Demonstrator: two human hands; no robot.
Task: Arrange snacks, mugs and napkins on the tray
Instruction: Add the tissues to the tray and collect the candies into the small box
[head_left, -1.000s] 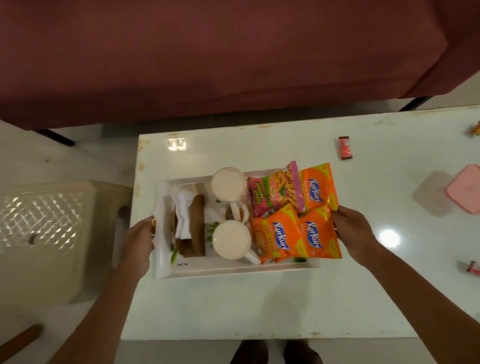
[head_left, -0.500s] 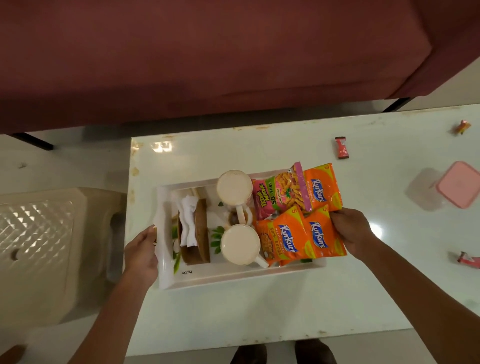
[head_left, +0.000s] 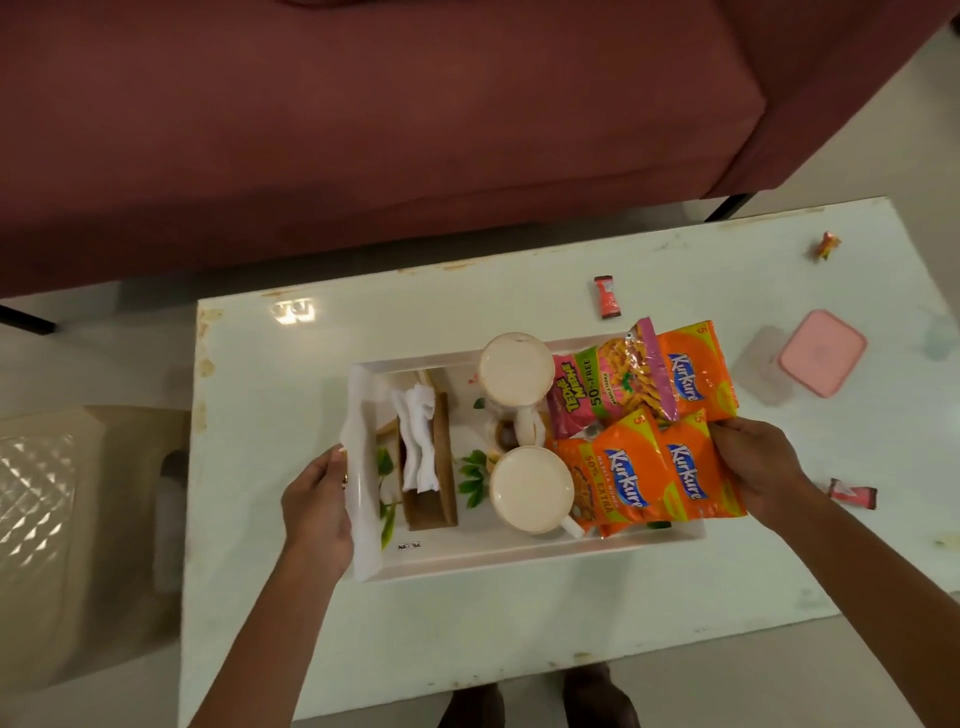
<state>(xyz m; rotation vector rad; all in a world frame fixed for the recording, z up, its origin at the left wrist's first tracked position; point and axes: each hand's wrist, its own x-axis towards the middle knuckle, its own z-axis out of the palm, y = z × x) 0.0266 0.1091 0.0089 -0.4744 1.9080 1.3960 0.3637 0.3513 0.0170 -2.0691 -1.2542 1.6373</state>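
A white rectangular tray (head_left: 483, 564) sits on the white table (head_left: 467, 639). On it stand a brown napkin holder with white napkins (head_left: 422, 452), two cream mugs (head_left: 515, 371) (head_left: 531, 488), a pink snack packet (head_left: 602, 387) and three orange snack packets (head_left: 696, 371) (head_left: 618, 480) (head_left: 691, 475). My left hand (head_left: 317, 512) grips the tray's left rim. My right hand (head_left: 758, 462) holds the tray's right end, partly hidden behind the orange packets.
Small candy wrappers (head_left: 605, 296) (head_left: 826, 244) (head_left: 854, 493) and a pink lidded box (head_left: 821, 358) lie on the table to the right. A dark red sofa (head_left: 363, 130) is behind the table. A beige plastic stool (head_left: 67, 519) stands at the left. My feet (head_left: 540, 701) are below the table's edge.
The tray now lies further right in the view and further from the table's left edge. Both hands keep their hold on its ends.
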